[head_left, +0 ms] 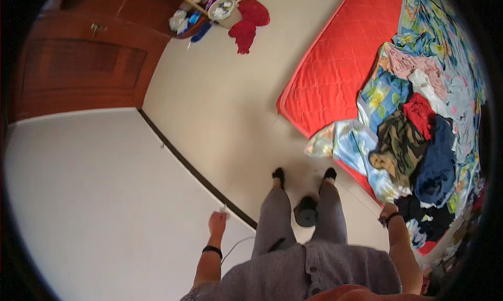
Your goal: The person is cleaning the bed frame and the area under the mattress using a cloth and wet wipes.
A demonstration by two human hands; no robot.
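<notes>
A red bed (pixel 335 65) is seen at the right, heaped with clothes (pixel 419 144) that hang toward its edge; a garment could be dragged off onto the pale tiled floor (pixel 220 107) if the heap is tugged. A white wall (pixel 94 196) and wooden door (pixel 78 55) lie to the left. A dark round object (pixel 306 212) between the feet could be tripped over. The right hand (pixel 387 213) rests at the clothes, its grip not discernible. A small white thing (pixel 223 211) is pinched in the left hand (pixel 217 223).

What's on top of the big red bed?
On the red mattress lie a flowery sheet and a pile of clothes: red, camouflage, dark blue, pink. Whatever is under the pile is covered.
</notes>
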